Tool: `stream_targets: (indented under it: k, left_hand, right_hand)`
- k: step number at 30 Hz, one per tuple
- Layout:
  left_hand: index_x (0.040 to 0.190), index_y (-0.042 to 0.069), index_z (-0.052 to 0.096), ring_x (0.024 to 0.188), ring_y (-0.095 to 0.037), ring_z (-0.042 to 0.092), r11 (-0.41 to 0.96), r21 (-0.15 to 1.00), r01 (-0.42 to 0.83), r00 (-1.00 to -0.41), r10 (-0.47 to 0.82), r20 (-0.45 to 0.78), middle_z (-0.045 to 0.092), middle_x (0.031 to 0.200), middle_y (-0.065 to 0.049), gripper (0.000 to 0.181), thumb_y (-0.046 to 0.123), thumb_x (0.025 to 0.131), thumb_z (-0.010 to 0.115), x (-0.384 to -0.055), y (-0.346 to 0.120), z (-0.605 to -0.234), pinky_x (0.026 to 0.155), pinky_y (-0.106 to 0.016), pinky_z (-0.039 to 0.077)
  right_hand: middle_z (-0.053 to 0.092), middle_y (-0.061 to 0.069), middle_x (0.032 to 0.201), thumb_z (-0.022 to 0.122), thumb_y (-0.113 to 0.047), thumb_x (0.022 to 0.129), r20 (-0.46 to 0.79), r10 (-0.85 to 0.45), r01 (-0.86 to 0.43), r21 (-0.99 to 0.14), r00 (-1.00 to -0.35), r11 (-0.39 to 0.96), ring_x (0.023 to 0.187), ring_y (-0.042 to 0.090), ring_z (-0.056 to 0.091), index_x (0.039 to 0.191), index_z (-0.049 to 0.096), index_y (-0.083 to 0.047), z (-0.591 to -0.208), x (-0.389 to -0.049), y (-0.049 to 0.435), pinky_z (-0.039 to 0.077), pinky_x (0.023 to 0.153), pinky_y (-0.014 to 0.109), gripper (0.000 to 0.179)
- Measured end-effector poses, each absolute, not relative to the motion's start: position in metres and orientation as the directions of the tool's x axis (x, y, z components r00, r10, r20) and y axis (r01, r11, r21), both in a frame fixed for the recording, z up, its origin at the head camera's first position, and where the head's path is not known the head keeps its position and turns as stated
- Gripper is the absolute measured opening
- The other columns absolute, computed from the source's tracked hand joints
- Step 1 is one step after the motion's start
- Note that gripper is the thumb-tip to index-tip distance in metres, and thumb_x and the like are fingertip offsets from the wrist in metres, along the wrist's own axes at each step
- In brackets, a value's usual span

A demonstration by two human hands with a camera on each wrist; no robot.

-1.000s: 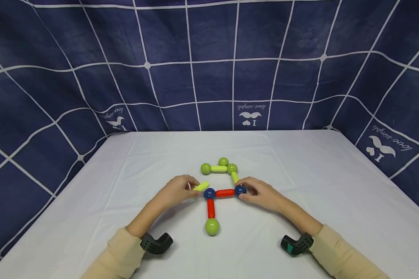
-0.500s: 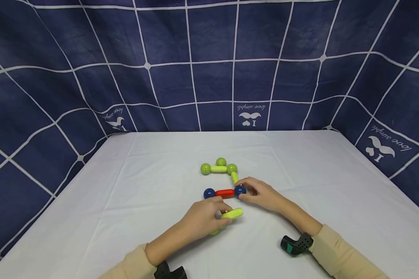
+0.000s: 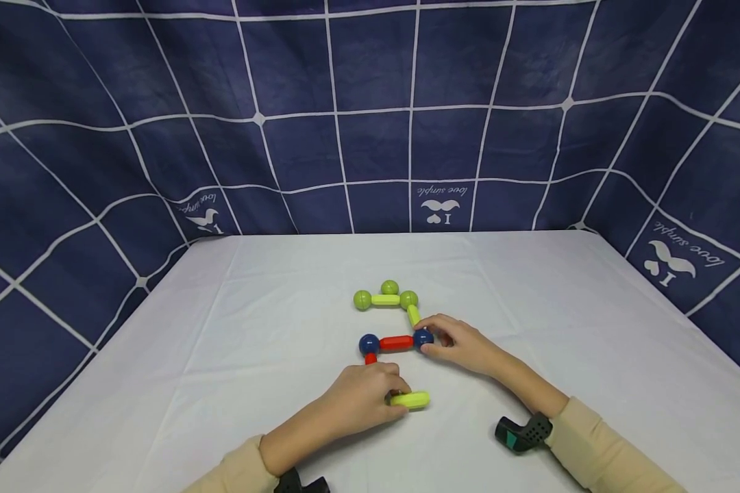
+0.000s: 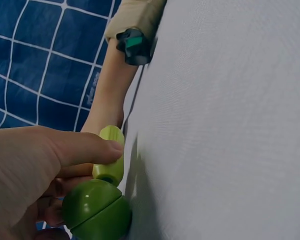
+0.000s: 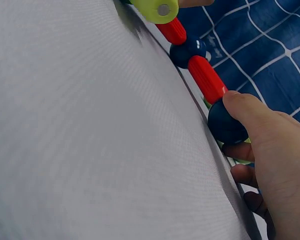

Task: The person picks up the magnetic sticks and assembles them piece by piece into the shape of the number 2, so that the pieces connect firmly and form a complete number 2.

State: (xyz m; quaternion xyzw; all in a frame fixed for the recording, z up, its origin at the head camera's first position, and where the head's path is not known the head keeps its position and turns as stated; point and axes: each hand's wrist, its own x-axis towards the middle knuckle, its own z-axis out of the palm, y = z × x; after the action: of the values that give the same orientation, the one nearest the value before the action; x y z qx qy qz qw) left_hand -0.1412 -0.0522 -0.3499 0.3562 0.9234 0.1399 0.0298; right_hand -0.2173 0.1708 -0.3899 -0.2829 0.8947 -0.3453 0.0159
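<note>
My left hand (image 3: 365,400) pinches a yellow-green magnetic rod (image 3: 412,400) between thumb and fingers. In the left wrist view, the rod's lower end meets a green ball (image 4: 97,210), which the hand hides in the head view. My right hand (image 3: 462,344) holds a dark blue ball (image 3: 423,339) between thumb and fingers. From that ball a red rod (image 3: 397,343) runs left to another blue ball (image 3: 369,344). A second red rod (image 3: 371,358) comes toward me from there, mostly covered by my left hand. A yellow-green rod (image 3: 413,315) leads away from the right blue ball.
Farther back, one green ball (image 3: 409,300) joins that rod to another yellow-green rod (image 3: 385,300), ending at a green ball (image 3: 362,300). Just behind lies another green ball (image 3: 390,287). White cloth (image 3: 271,294) covers the table; a dark blue checked curtain (image 3: 370,144) surrounds it.
My left hand, with the yellow-green rod, has moved right and toward me, from beside the left blue ball to the near green ball. The rearmost green ball shifted slightly left. My right hand stayed put.
</note>
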Motion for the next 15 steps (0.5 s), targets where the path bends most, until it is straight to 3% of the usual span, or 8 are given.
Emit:
stream_targets:
  k: [6, 15]
  left_hand:
    - [0.092, 0.023, 0.071, 0.053, 0.002, 0.036, 0.708, 0.267, 0.654, -0.741, 0.671, 0.035, 0.046, 0.069, 0.016, 0.018, 0.032, 0.077, 0.069, -0.1427, -0.0541, -0.3496, 0.048, -0.015, 0.03]
    - [0.089, 0.024, 0.069, 0.056, 0.004, 0.04, 0.697, 0.329, 0.637, -0.746, 0.664, 0.038, 0.048, 0.072, 0.017, 0.015, 0.032, 0.077, 0.068, -0.1473, -0.0573, -0.3532, 0.051, -0.016, 0.032]
  right_hand:
    - [0.05, -0.006, 0.086, 0.06, -0.039, 0.085, 0.167, -0.521, -0.497, -0.628, -0.837, 0.599, 0.067, 0.006, 0.042, 0.117, 0.054, -0.026, -0.389, -0.2178, 0.1706, 0.037, 0.059, 0.02, 0.035]
    - [0.05, -0.007, 0.084, 0.061, -0.038, 0.085, 0.178, -0.52, -0.503, -0.63, -0.836, 0.592, 0.067, 0.006, 0.043, 0.116, 0.055, -0.025, -0.3906, -0.2183, 0.171, 0.038, 0.058, 0.02, 0.035]
